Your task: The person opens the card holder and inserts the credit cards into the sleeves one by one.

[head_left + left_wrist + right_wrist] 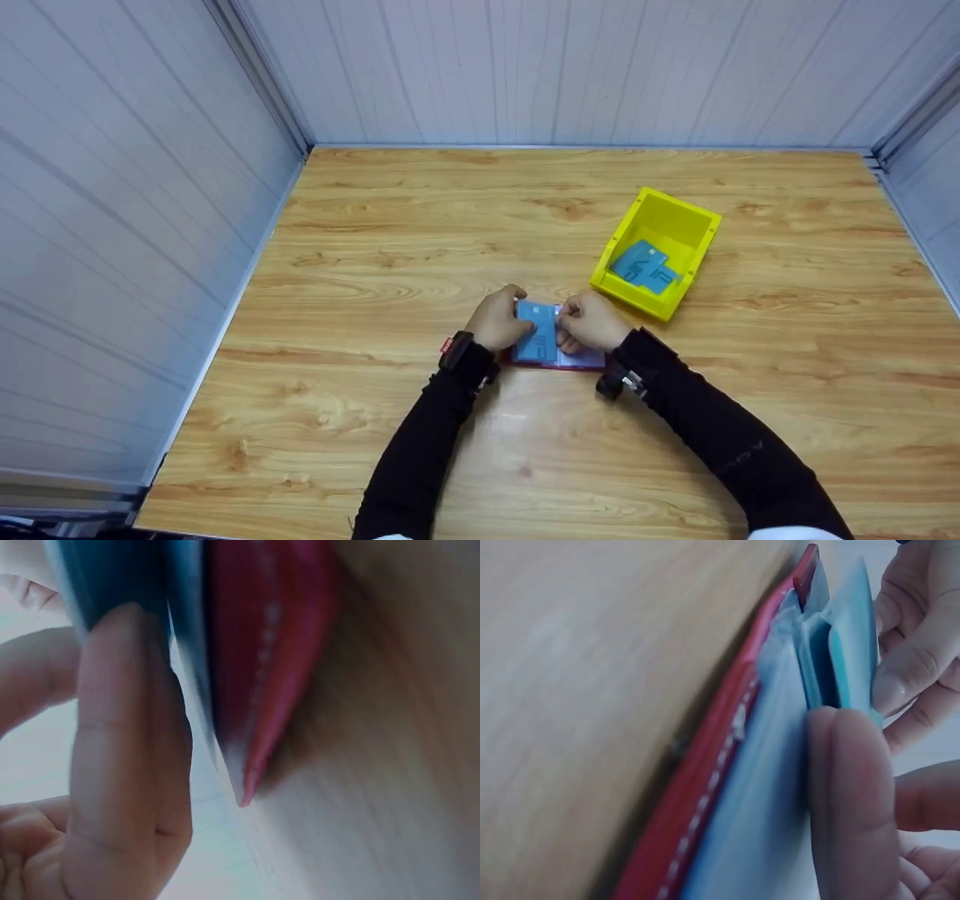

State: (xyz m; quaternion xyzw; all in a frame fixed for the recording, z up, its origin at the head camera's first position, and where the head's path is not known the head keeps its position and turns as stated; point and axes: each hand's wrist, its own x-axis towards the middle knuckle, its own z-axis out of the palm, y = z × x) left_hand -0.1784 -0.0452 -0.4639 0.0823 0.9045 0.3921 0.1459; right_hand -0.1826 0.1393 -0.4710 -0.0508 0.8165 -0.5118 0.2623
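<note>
Two hands work at one red card holder, open on a wooden table: the left hand grips one blue card over its left half; the right hand pinches one clear sleeve. Nearby, one yellow bin holds at least two blue cards.

Dressed in black to both wrists, bare-handed.
Wears a dark boxy module strapped just behind the left hand, marked with a small red tag on its outer side. Carries a black band just behind the right hand, with silvery hardware and a black housing on the inner side. Has snug black sleeves running back from both hands, with faint grey lettering, too small to read, farther behind the right one. Shows white cloth farthest from the hands.
</note>
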